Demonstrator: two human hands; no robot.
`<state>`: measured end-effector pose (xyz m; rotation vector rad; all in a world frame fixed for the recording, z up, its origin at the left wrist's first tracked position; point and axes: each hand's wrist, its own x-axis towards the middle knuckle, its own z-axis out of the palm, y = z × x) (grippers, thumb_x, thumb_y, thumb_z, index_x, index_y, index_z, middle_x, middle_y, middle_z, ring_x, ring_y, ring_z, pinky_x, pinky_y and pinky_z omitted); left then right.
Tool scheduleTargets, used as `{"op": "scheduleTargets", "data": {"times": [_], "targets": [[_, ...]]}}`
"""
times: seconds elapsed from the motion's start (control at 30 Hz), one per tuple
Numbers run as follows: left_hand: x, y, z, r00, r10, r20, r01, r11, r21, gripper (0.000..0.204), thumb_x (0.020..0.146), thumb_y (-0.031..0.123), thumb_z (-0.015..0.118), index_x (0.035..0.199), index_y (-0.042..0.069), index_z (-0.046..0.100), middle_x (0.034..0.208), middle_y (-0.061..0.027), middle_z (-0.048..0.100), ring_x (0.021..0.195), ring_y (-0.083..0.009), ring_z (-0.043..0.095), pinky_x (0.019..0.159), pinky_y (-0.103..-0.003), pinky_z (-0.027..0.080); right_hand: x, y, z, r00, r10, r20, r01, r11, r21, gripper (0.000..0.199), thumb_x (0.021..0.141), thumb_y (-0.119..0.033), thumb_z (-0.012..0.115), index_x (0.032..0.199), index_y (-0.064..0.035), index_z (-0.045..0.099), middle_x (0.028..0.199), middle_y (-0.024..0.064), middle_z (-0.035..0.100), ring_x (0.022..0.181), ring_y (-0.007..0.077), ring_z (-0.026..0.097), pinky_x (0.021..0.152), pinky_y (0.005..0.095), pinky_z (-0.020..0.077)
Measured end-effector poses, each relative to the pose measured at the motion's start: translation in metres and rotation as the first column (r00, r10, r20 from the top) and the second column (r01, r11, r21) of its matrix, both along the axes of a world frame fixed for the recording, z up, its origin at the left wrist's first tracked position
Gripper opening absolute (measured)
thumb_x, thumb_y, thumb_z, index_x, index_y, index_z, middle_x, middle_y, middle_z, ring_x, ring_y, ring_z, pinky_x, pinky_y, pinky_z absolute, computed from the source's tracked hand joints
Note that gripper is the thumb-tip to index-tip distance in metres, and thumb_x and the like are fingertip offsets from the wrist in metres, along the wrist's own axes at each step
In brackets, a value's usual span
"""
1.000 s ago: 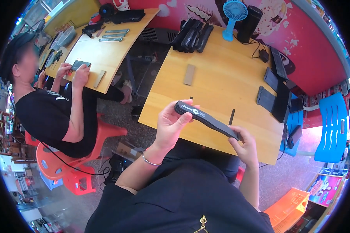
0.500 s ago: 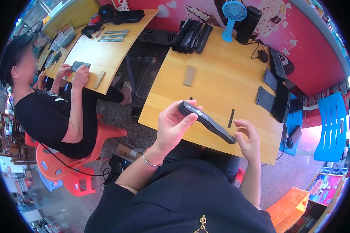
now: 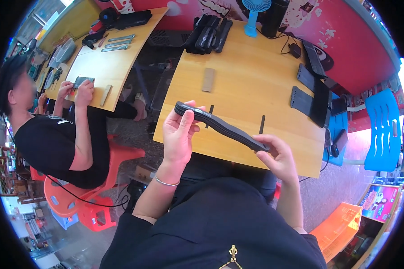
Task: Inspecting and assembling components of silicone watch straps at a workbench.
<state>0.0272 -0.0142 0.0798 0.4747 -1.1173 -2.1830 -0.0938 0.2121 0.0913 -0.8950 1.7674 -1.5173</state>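
A long, wavy stack of thin dark strips [image 3: 224,127], with a small pale print near its left end, is held up over the near part of the table. My left hand [image 3: 178,134] grips the left end, thumb on the near face. At the lower right end, my right hand [image 3: 279,157] pinches the stack between thumb and fingers. Under and beyond it, two short narrow black strips lie on the wooden table [image 3: 238,85]: a left strip [image 3: 210,115] and a right strip [image 3: 262,124]. Farther back lies a flat beige rectangular piece [image 3: 208,80].
A pile of black strips [image 3: 211,38] sits at the table's far left corner. Behind are a blue fan [image 3: 251,22] and a black cylinder [image 3: 274,19]. Dark flat pieces [image 3: 304,102] lie along the right edge, near a blue chair [image 3: 384,130]. A co-worker [image 3: 54,139] sits at the left table.
My right hand has come to the stack's right end and pinched it. My left hand still holds the other end. The camera view has shifted a little, showing more of the left black strip.
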Motion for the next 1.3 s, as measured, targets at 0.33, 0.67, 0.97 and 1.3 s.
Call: {"op": "scheduleTargets", "data": {"times": [0.33, 0.67, 0.97, 1.3], "targets": [[0.003, 0.028, 0.02, 1.0, -0.03, 0.007, 0.027, 0.733, -0.68, 0.045, 0.078, 0.004, 0.075, 0.118, -0.002, 0.054, 0.099, -0.0151, 0.069, 0.088, -0.017, 0.067, 0.073, -0.025, 0.054, 0.006, -0.016, 0.019, 0.951, -0.21, -0.224, 0.201, 0.977, -0.065, 0.018, 0.079, 0.003, 0.065, 0.097, -0.0003, 0.065, 0.098, 0.0103, 0.064, 0.087, 0.0178, 0.061, 0.079, 0.0265, 0.0484], [-0.001, 0.034, 0.033, 0.999, 0.031, -0.04, -0.048, 0.32, -0.946, 0.041, 0.067, 0.002, 0.078, 0.106, 0.003, 0.064, 0.097, -0.0123, 0.068, 0.085, -0.0271, 0.066, 0.073, -0.034, 0.052, 0.022, -0.046, 0.049, 0.906, -0.213, -0.365, 0.113, 0.954, -0.277, 0.018, 0.075, -0.002, 0.073, 0.092, -0.0041, 0.068, 0.086, 0.0062, 0.067, 0.076, 0.0151, 0.063, 0.064, 0.0243, 0.0494], [-0.001, 0.035, 0.029, 0.999, 0.05, 0.011, -0.006, 0.321, -0.947, 0.041, 0.066, -0.004, 0.076, 0.105, 0.001, 0.064, 0.098, -0.0135, 0.068, 0.092, -0.025, 0.066, 0.078, -0.032, 0.052, 0.027, -0.048, 0.046, 0.878, -0.269, -0.396, 0.176, 0.951, -0.256, 0.017, 0.074, -0.001, 0.073, 0.091, -0.0041, 0.069, 0.087, 0.0069, 0.069, 0.077, 0.0148, 0.065, 0.064, 0.0242, 0.0505], [-0.004, 0.035, 0.027, 0.996, 0.094, -0.008, -0.039, 0.332, -0.943, 0.037, 0.067, -0.002, 0.075, 0.102, 0.003, 0.066, 0.095, -0.0117, 0.068, 0.084, -0.0264, 0.066, 0.072, -0.033, 0.052, 0.029, -0.053, 0.047, 0.835, -0.299, -0.462, 0.206, 0.948, -0.241, 0.017, 0.073, 0.004, 0.07, 0.089, -0.0024, 0.07, 0.085, 0.0079, 0.069, 0.074, 0.0155, 0.066, 0.063, 0.0244, 0.0525]]}}
